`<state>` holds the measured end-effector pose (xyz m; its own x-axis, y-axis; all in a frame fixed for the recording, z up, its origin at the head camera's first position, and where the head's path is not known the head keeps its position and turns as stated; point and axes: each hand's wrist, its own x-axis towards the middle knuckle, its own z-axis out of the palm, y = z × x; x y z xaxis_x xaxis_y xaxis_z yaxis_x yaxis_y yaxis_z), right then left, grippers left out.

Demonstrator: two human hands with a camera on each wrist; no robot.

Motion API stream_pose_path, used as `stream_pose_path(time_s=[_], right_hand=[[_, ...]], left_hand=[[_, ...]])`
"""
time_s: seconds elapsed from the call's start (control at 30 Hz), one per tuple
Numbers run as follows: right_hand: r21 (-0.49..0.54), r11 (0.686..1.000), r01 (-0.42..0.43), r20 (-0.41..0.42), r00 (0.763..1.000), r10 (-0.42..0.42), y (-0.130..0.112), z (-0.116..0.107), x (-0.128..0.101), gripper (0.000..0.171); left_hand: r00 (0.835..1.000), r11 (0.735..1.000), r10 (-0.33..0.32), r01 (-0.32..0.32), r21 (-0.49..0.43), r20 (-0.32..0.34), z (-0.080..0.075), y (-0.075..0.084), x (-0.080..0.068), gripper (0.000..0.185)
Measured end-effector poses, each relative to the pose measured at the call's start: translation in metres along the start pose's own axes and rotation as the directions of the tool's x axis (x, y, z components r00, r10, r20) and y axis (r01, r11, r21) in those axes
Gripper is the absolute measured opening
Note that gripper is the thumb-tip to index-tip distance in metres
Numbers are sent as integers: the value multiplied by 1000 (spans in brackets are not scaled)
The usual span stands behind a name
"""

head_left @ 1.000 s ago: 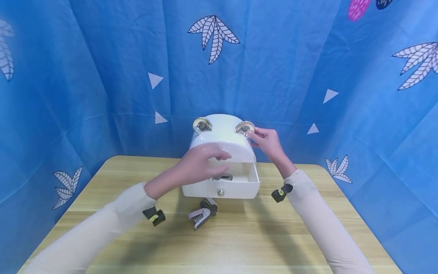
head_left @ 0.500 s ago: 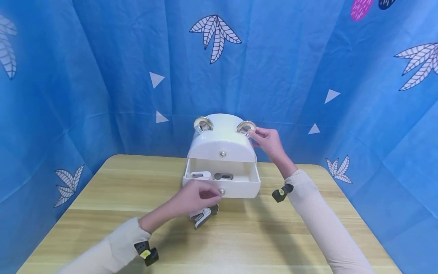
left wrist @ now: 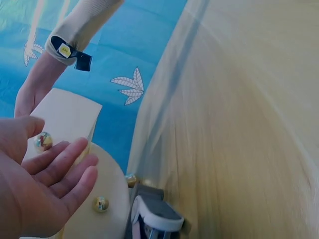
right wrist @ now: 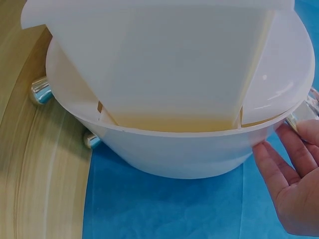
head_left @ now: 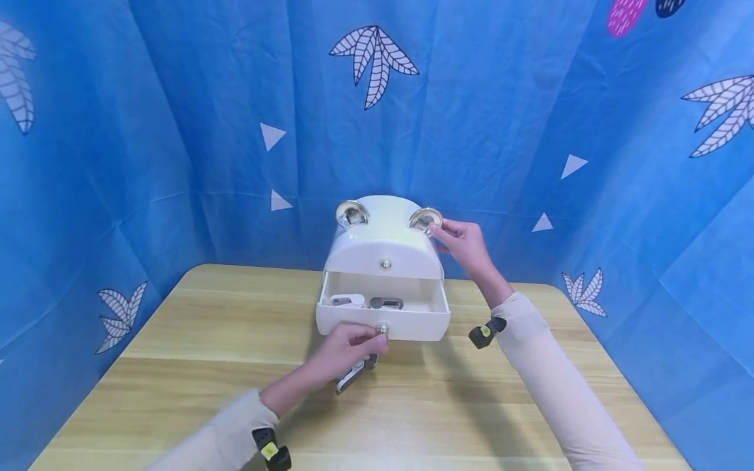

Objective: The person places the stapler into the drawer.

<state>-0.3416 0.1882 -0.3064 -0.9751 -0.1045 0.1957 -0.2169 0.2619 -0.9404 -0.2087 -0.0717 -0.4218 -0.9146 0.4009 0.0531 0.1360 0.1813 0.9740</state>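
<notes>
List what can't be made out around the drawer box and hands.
Tool on the table: head view, partly covered by the left hand; left wrist view, cut by the bottom edge.
Undersides of the pale item and dark item: head view, hidden by the drawer front.
Whether the left hand pinches the drawer knob: too small in head view, contact unclear in left wrist view.
Right hand: right wrist view, cut by the right edge.

Cream sleeves [head_left: 554, 379] bear black wrist straps [head_left: 498, 324] with yellow markings [head_left: 269, 451].
</notes>
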Motion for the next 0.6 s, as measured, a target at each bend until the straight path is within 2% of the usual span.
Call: stream_pose_path(time_s=[0.2, 0.6], right_hand=[[3, 1000, -1, 2, 1000, 1, 1, -1, 0, 41], [10, 1000, -5, 7, 1000, 5, 1, -2, 1, 41]], left_hand=[[998, 1000, 27, -27, -13, -57, 6, -2, 3, 31], [996, 999, 43, -40, 29, -81, 8, 1, 11, 30]])
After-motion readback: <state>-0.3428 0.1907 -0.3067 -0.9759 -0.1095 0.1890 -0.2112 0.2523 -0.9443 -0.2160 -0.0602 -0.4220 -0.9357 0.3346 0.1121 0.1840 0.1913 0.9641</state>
